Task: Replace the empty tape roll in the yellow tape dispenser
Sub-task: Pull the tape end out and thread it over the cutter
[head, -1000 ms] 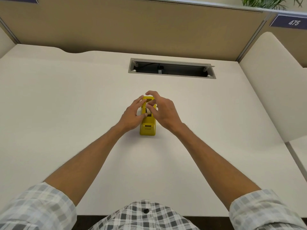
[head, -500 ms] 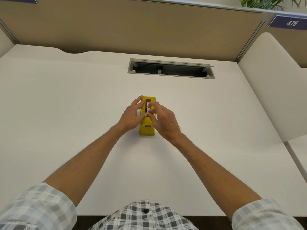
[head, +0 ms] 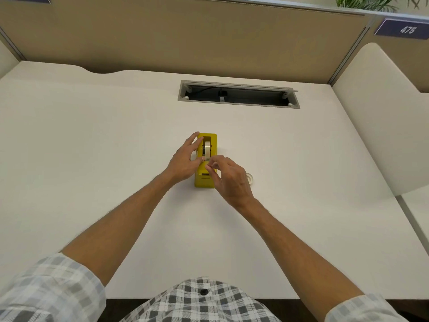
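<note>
The yellow tape dispenser (head: 213,145) stands on the white desk (head: 92,147), its cutter end toward me. A whitish tape roll (head: 207,148) sits upright in its well. My left hand (head: 185,159) rests against the dispenser's left side, fingers spread along it and thumb near the roll's front. My right hand (head: 228,177) hovers over the dispenser's near end, thumb and forefinger pinched together just in front of the roll; whether tape is between them I cannot tell. A small pale ring, seemingly an empty tape core (head: 250,177), lies on the desk right of my right hand, partly hidden.
A recessed grey cable tray (head: 239,83) opens in the desk behind the dispenser. Tan partition panels (head: 185,38) close off the back, and a white curved divider (head: 383,124) stands at the right. The desk's front edge is near my body.
My right hand has drawn back from the top of the dispenser toward its near end, uncovering the roll in the well. The left hand stays at the dispenser's side.
</note>
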`<state>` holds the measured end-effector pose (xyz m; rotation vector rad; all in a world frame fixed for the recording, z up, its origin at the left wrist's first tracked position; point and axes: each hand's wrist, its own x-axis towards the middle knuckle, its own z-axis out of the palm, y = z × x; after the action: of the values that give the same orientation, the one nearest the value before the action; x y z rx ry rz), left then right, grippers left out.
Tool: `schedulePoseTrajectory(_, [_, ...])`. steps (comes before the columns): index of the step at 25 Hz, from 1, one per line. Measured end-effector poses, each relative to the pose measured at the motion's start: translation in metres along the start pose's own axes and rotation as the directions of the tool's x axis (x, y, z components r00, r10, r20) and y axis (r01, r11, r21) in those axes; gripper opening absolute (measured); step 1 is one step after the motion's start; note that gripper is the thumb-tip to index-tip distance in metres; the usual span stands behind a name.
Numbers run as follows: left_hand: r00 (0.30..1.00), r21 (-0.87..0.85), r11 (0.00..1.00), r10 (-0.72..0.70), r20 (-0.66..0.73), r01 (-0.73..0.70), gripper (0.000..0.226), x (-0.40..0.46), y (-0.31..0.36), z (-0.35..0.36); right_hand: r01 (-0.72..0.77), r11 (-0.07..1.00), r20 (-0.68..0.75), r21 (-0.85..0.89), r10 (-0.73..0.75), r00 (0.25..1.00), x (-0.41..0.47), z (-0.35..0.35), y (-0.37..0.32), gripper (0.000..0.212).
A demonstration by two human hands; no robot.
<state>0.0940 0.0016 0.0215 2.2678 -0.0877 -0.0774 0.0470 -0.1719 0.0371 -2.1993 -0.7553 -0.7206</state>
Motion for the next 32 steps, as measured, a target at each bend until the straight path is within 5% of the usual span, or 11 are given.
schedulePoseTrajectory(5, [1.000, -0.013, 1.000, -0.007, -0.010, 0.007, 0.065, -0.003, -0.001, 0.001, 0.003, 1.000, -0.009, -0.006, -0.003, 1.000, -0.004, -0.005, 0.000, 0.027])
schedulePoseTrajectory(12, [0.909, -0.062, 0.993, 0.063, -0.412, -0.097, 0.026, -0.043, 0.011, 0.012, -0.120, 0.993, 0.001, -0.006, 0.120, 0.993, -0.003, -0.008, -0.003, 0.018])
schedulePoseTrajectory(32, [0.944, -0.073, 0.991, 0.079, -0.320, -0.108, 0.022, -0.077, 0.006, 0.027, -0.237, 0.967, 0.045, 0.096, 0.234, 0.971, -0.016, -0.005, -0.017, 0.021])
